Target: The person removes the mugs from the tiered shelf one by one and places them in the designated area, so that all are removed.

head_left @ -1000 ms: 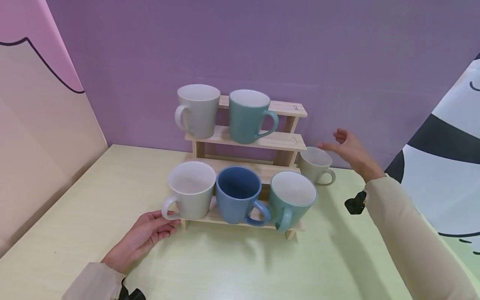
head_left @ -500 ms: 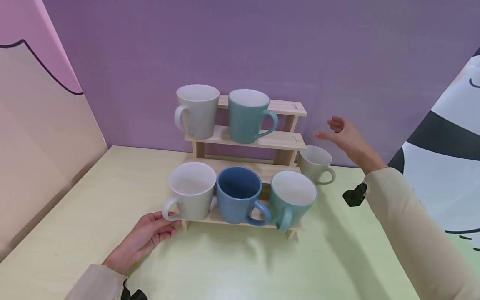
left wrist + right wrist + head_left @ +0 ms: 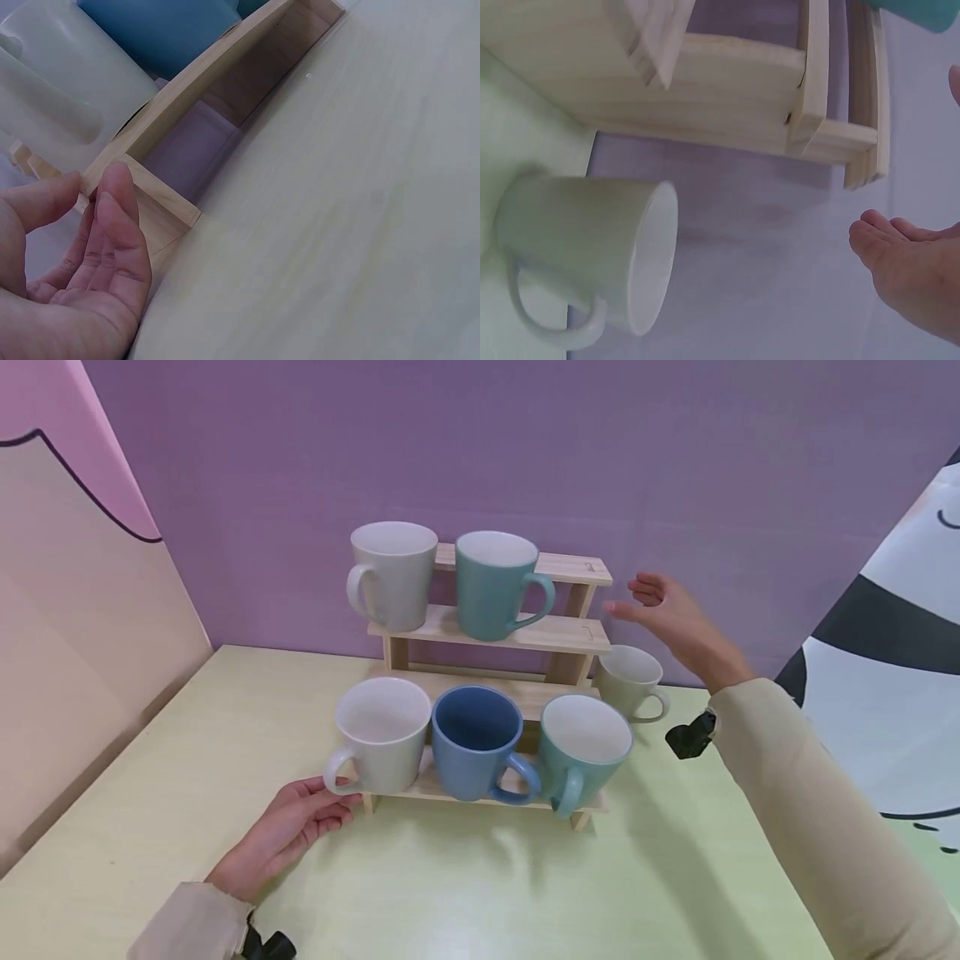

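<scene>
A tiered wooden stand [image 3: 581, 635] holds several mugs. My left hand [image 3: 281, 835] pinches the left end of its lowest step between thumb and fingertips, as the left wrist view shows at the stand corner [image 3: 161, 202]. Just above that hand is the handle of a white mug [image 3: 382, 735]. Beside it on the lowest step are a blue mug [image 3: 468, 768] and a teal mug [image 3: 581, 768], the teal one tilted. My right hand [image 3: 678, 622] hovers at the right of the upper steps, fingers apart and holding nothing. Below it, a greyish-white mug [image 3: 585, 240] stands on the table.
Higher on the stand sit a white mug [image 3: 401, 585] and a second teal mug [image 3: 487, 593], handles turned outward. A purple wall [image 3: 480, 443] rises close behind the stand. The pale table [image 3: 420, 885] extends in front of it.
My right hand has risen and moved left, away from above the greyish-white mug toward the upper steps. The left hand keeps its place at the stand, and the mugs have not moved.
</scene>
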Available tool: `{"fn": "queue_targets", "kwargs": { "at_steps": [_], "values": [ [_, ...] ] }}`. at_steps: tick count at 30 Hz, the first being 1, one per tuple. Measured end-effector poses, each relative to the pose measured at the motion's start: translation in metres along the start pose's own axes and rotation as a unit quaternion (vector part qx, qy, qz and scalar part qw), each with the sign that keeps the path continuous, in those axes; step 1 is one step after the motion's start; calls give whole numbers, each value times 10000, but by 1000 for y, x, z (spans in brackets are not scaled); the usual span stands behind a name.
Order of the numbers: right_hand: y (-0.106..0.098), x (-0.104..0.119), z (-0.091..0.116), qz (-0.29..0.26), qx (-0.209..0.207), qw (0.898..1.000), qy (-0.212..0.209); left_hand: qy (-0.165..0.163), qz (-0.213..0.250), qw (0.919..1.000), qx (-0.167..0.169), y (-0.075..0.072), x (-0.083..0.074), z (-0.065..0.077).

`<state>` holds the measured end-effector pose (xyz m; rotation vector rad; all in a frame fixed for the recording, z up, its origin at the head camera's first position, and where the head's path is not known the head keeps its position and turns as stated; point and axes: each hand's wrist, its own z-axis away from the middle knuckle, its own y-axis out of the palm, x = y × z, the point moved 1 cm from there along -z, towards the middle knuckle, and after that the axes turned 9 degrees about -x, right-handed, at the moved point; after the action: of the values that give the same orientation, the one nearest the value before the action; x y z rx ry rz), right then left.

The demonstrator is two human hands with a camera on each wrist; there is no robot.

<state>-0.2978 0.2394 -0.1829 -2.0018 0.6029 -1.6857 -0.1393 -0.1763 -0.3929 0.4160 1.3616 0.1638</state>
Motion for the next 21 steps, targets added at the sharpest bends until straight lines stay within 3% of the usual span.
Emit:
{"fn": "queue_targets", "kwargs": {
  "at_steps": [21],
  "values": [
    [19, 30, -2, 170, -110, 9996, -176, -55, -74, 9999, -107, 0, 0, 3]
  ]
}}
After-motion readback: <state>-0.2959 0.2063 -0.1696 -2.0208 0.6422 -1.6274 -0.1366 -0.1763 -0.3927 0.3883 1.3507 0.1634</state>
